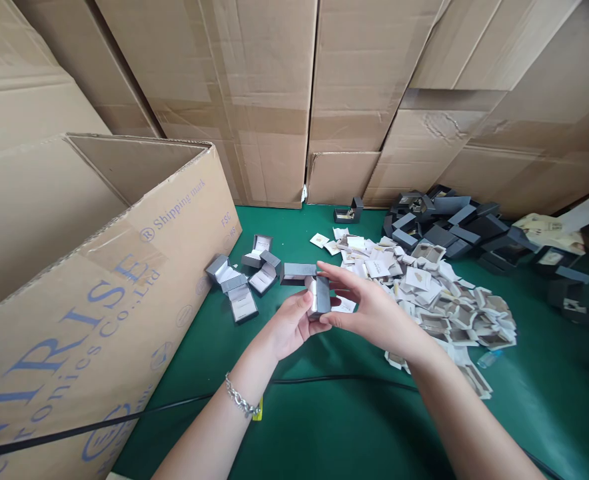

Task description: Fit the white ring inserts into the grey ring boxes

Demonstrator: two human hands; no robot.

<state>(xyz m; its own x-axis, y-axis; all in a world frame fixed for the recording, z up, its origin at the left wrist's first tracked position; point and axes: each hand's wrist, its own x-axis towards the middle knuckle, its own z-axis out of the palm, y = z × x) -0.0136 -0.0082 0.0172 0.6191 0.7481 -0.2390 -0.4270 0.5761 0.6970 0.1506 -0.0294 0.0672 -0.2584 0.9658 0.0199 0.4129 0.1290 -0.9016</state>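
- Over the green table point(324, 433), your left hand point(288, 328) curls around 1 small gray box point(323, 295).
- Your right hand point(369, 305), bent like a C, holds its other side.

Tall brown cartons point(264, 93) stand side by side across my view, walling off the back, with strips of tape point(219, 60) on their sides. I look down on a flat green worktop point(329, 433), where pale light leaves a soft sheen toward the lower right.
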